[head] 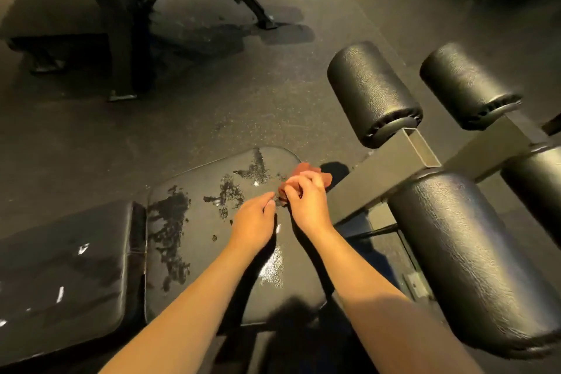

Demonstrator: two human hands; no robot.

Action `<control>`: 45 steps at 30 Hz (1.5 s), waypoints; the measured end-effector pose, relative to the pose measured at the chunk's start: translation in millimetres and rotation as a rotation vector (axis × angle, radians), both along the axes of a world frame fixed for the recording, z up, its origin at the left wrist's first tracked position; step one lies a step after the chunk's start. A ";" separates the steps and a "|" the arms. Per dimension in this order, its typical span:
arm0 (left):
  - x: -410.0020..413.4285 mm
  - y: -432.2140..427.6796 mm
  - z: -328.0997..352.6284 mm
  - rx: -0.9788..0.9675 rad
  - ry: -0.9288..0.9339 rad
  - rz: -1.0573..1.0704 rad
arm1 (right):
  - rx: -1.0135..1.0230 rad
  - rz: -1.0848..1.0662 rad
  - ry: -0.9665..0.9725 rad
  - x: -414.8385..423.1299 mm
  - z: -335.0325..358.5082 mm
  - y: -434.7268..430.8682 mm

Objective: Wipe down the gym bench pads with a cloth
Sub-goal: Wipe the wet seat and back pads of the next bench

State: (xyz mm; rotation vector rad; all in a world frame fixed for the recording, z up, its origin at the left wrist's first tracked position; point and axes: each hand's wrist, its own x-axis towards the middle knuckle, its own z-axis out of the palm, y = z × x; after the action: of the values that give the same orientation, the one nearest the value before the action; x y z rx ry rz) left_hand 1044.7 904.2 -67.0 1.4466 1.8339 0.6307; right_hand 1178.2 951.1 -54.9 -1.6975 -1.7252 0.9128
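Low centre of frame: worn seat pad (194, 240), vinyl flaking, wet glints.
Left hand (253, 223) loosely curled, fingertips touching cloth edge, not really gripping.
Right hand (305, 200) clamped on bunched reddish cloth (306, 171), sitting at far right corner of pad.
Looks like regrip/bunching step mid-wipe, guessing.
Next probably: flatten cloth, sweep back across flaky patch, gentle pressure.
Right of frame: roller pads (373, 91) untouched, lol.

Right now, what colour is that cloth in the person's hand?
Reddish-brown cloth, bunched under the right hand; head view.
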 end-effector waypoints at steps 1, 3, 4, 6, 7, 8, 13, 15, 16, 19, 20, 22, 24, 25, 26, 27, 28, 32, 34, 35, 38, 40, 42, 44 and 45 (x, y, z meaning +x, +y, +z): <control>1.1 10.2 -15.6 0.046 0.029 -0.035 | 0.005 0.046 -0.054 1.9 -24.0 3.3; 2.4 28.8 -41.0 0.128 0.106 -0.086 | 0.071 0.113 -0.162 6.5 -62.2 7.5; 1.7 37.3 -49.6 0.164 0.149 -0.100 | 0.115 0.132 -0.192 8.0 -72.2 13.0; 0.4 49.0 -60.6 0.233 0.234 -0.113 | 0.207 0.159 -0.188 7.5 -81.2 33.8; 1.0 52.4 -63.5 0.258 0.262 -0.105 | 0.235 0.162 -0.169 5.1 -80.7 48.3; 1.8 54.9 -66.4 0.282 0.265 -0.085 | 0.239 0.150 -0.150 1.8 -79.4 63.8; 13.4 51.9 -73.3 0.323 0.337 0.027 | 0.185 0.156 -0.203 -4.9 -81.8 99.6; 15.7 50.0 -74.0 0.323 0.315 0.040 | 0.183 0.148 -0.262 4.0 -83.2 87.5; 16.7 48.5 -73.8 0.323 0.288 0.038 | 0.170 0.128 -0.270 11.9 -84.2 77.3; 23.3 41.2 -64.0 0.312 0.287 0.010 | 0.179 0.045 -0.230 36.5 -88.2 34.0; 26.3 40.2 -60.2 0.315 0.301 0.004 | 0.202 0.036 -0.204 41.4 -90.3 21.5; 33.7 39.5 -54.1 0.302 0.304 -0.014 | 0.248 0.065 -0.158 44.6 -94.7 15.3; 41.1 38.9 -53.9 0.272 0.287 -0.028 | 0.229 0.090 -0.165 39.3 -92.9 36.0; 42.9 38.7 -56.1 0.272 0.279 -0.020 | 0.205 0.107 -0.180 34.1 -89.2 49.4; 43.2 38.6 -59.4 0.280 0.273 -0.004 | 0.177 0.121 -0.187 28.9 -86.1 61.1; 42.8 38.0 -62.2 0.295 0.276 0.000 | 0.153 0.124 -0.180 24.8 -83.2 69.8; 42.3 37.0 -64.4 0.306 0.277 0.001 | 0.136 0.121 -0.166 23.1 -82.5 74.8; 41.0 36.6 -65.4 0.318 0.295 -0.005 | 0.121 0.086 -0.170 25.9 -83.4 52.4; 45.6 34.2 -59.9 0.330 0.322 -0.031 | 0.092 0.035 -0.236 30.8 -83.8 27.7; 48.9 32.2 -56.8 0.339 0.340 -0.059 | 0.098 0.015 -0.274 33.1 -84.4 15.9; 52.5 25.7 -55.5 0.359 0.370 -0.106 | 0.162 0.000 -0.238 41.0 -88.0 -1.5; 47.9 24.3 -62.6 0.357 0.361 -0.107 | 0.163 0.003 -0.226 43.2 -86.1 14.2; 43.7 24.1 -69.0 0.354 0.345 -0.097 | 0.112 0.012 -0.228 41.0 -79.5 37.1; 42.6 24.9 -71.9 0.366 0.350 -0.095 | 0.109 0.015 -0.167 35.1 -77.9 46.3; 42.8 25.6 -72.5 0.368 0.362 -0.097 | 0.127 0.012 -0.155 32.7 -80.2 43.0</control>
State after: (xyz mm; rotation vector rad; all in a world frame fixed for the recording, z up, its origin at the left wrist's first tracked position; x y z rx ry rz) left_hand 1087.5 929.7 -139.6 1.9883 1.9732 0.7205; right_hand 1210.9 994.1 -135.0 -1.7137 -1.8545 0.6762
